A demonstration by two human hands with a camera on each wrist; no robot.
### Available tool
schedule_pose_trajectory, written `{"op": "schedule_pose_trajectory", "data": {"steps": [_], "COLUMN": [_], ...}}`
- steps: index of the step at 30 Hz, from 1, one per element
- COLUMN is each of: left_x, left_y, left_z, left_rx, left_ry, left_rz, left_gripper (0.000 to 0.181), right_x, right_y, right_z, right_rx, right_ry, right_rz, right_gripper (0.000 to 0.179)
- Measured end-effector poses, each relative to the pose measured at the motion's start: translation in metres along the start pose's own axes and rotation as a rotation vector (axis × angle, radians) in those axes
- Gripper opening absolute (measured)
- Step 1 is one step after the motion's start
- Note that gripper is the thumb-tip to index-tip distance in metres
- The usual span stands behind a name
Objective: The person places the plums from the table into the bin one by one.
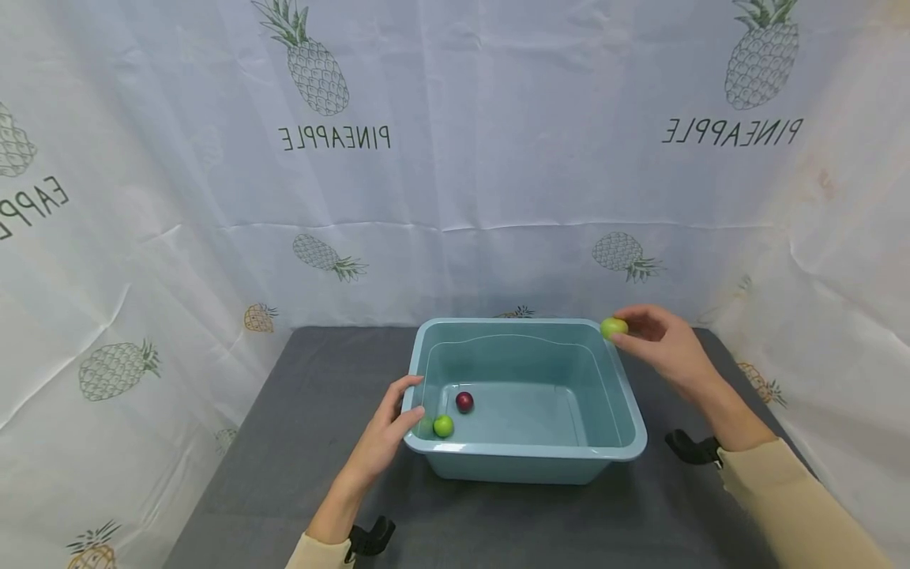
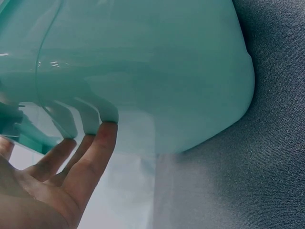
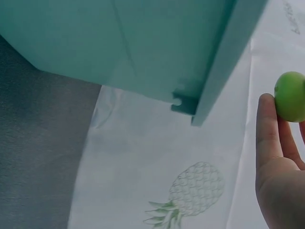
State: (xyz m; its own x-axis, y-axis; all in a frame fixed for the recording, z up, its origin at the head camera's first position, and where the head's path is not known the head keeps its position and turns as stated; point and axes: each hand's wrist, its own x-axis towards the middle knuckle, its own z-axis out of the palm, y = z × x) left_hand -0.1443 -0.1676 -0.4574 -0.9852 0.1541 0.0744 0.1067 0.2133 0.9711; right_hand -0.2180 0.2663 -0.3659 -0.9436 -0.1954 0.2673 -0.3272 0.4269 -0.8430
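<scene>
A light teal plastic basin (image 1: 526,451) stands on the dark table. My left hand (image 1: 384,427) grips its left rim; in the left wrist view several fingertips (image 2: 108,129) press against the outer wall. At the basin's far right corner, my right hand (image 1: 661,348) pinches a small, smooth green fruit (image 1: 614,328) between thumb and fingers. The right wrist view shows this green fruit (image 3: 290,97) held at the fingertips, above rim height. Inside the basin, near the left wall, lie a dark red round fruit (image 1: 464,402) and another green fruit (image 1: 444,426).
A dark grey cloth (image 1: 284,442) covers the table around the basin. Behind and at both sides hangs a white curtain (image 1: 483,182) printed with pineapples. Black straps with cameras (image 1: 371,537) sit at both wrists.
</scene>
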Motion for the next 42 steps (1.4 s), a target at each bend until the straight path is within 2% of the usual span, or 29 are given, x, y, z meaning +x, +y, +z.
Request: {"op": "schedule_pose_trajectory", "data": {"steps": [11,29,42], "left_x": [-0.001,-0.002,-0.002], "left_y": [0.003,0.004,0.004], "left_z": [0.001,0.000,0.001], "left_rx": [0.006,0.010,0.001], "left_ry": [-0.002,0.002,0.000], "left_rz": [-0.024,-0.029,-0.026], "left_gripper": [0.044,0.044,0.043], "right_x": [0.008,0.028,0.045], "right_y": [-0.021,-0.053,-0.068], "right_z": [0.003,0.022,0.038], "right_rx": [-0.009,0.123,0.168], "right_ry": [-0.010,-0.138,-0.196], "right_rz": [-0.022,-0.133,-0.062], "right_gripper": [0.041,0.035,0.037]}}
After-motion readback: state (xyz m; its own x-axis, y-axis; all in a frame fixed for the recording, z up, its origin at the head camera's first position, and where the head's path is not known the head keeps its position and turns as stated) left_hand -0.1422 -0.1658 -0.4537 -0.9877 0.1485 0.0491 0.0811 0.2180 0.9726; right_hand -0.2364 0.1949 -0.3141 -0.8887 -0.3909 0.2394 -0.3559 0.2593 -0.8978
